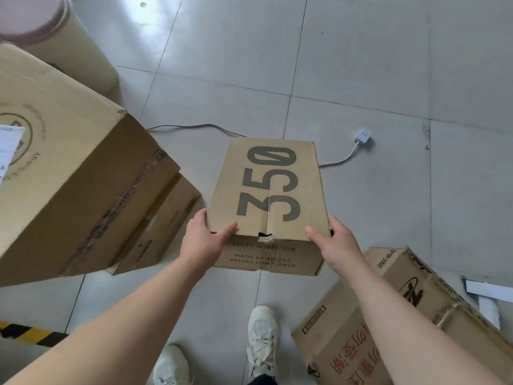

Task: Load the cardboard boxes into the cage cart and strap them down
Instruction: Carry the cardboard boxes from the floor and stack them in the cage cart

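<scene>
A small brown cardboard box printed "350" (268,187) is held up above the tiled floor in the middle of the view. My left hand (204,240) grips its near left corner, thumb on the top face. My right hand (334,243) grips the near right corner the same way. A large cardboard box (72,173) stands at the left with a smaller box (163,226) beneath its right edge. Another box with red printing (388,323) lies at the lower right. No cage cart or strap is in view.
A white power strip (363,136) and its grey cable (194,126) lie on the floor beyond the held box. A tan drum (63,43) stands at the top left. Yellow-black hazard tape (30,333) marks the floor at lower left. My shoes (262,340) are below.
</scene>
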The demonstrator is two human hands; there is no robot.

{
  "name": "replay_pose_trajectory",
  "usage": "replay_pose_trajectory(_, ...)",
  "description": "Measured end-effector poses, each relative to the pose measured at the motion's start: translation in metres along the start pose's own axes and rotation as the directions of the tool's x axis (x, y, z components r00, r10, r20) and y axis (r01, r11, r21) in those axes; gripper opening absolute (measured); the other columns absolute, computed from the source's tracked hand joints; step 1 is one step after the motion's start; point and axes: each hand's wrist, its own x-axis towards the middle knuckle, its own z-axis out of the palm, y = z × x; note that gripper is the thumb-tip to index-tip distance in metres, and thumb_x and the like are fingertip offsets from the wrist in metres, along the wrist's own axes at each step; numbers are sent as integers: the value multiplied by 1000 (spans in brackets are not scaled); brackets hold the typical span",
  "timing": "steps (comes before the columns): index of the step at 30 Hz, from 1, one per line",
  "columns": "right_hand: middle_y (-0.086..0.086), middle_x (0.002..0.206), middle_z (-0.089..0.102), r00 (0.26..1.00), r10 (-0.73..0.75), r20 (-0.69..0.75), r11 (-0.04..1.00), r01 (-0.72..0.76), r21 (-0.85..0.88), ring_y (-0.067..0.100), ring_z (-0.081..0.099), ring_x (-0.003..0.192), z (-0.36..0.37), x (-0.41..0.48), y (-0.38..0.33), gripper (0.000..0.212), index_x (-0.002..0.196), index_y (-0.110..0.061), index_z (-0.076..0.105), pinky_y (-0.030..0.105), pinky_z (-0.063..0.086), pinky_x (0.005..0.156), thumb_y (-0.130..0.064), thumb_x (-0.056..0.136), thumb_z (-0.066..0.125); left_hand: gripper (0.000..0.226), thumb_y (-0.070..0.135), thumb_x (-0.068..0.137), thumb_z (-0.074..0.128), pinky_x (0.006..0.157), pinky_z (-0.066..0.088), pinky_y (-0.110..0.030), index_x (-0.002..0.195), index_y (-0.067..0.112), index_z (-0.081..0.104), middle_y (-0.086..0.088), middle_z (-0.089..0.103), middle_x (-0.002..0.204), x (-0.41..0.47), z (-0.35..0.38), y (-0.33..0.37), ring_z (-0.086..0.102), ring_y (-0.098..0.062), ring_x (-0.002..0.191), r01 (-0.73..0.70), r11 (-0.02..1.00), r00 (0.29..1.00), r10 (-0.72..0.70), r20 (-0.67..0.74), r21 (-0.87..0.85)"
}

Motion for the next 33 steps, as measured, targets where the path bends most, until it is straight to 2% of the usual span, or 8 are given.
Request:
replay_pose_trajectory(2, -18, 109, 66, 1000, 16, 12, 999, -16, -38, 10, 62, 102, 14, 19, 19, 31, 120, -32, 58, 35, 50, 93, -34, 89, 63, 62, 37, 85, 71, 76, 47, -31, 136, 15, 43, 0, 54, 122, 16, 13, -20, 55, -17, 101, 15, 1000, 1000, -15, 7, -5)
replay_pose_trajectory(10, -6, 117, 65, 994, 106, 28, 984, -101, -149, 15, 61, 104, 50, 69, 79, 44, 131, -20, 52, 32, 48, 92, -28, 89, 64, 47, 32, 82, 75, 88, 52, -40, 120, 21, 48, -1, 58, 120, 63, 59, -78, 57, -19, 103, 15, 998, 1000, -16, 15, 61)
replay_pose_trajectory(14, 1, 145, 49, 988, 154, 7, 962, -148, -231, 22, 50, 128, 62, 75, 91, 72, 149, -21, 31, 39, 42, 107, -36, 86, 64, 44, 27, 89, 68, 96, 47, -39, 126, 17, 48, -3, 57, 127, 78, 73, -87, 55, -22, 112, 13, 988, 999, -20, 45, 152)
replay_pose_trajectory(18, 2, 155, 32, 994, 93, 56, 960, -74, -272, 19, 34, 141, 70, 69, 75, 76, 154, -24, 19, 37, 33, 113, -33, 91, 62, 56, 26, 95, 60, 99, 45, -37, 145, 15, 37, -3, 52, 138, 76, 70, -86, 53, -23, 122, 20, 981, 996, -37, 84, 192)
replay_pose_trajectory(22, 0, 152, 38, 996, -34, 80, 940, 59, -336, 19, 41, 134, 76, 55, 29, 65, 151, -26, 28, 38, 39, 107, -36, 94, 57, 60, 25, 96, 58, 100, 44, -36, 150, 19, 33, 0, 50, 142, 58, 38, -67, 50, -21, 126, -22, 989, 999, 18, 29, 145)
replay_pose_trajectory(27, -2, 141, 50, 977, -188, 100, 912, 212, -350, 12, 55, 99, 92, 32, -67, 54, 148, -30, 36, 22, 42, 75, -39, 97, 51, 53, 26, 95, 58, 110, 37, -30, 145, 18, 42, 3, 50, 143, 28, -41, -31, 46, -13, 131, -198, 972, 967, 215, -139, 125)
replay_pose_trajectory(31, -6, 142, 49, 933, -328, 149, 873, 360, -330, 12, 54, 109, 121, 6, -154, 53, 147, -27, 39, 29, 40, 93, -42, 97, 50, 47, 25, 94, 60, 105, 35, -21, 140, 18, 50, 7, 55, 137, -4, -114, -6, 48, -7, 127, -350, 925, 869, 380, -316, 149)
replay_pose_trajectory(33, -6, 147, 45, 911, -374, 173, 862, 410, -297, 15, 46, 129, 138, -6, -195, 53, 147, -26, 38, 35, 37, 105, -42, 97, 50, 46, 24, 93, 60, 102, 36, -19, 138, 18, 52, 8, 56, 134, -19, -150, -1, 49, -5, 125, -374, 917, 824, 397, -404, 140)
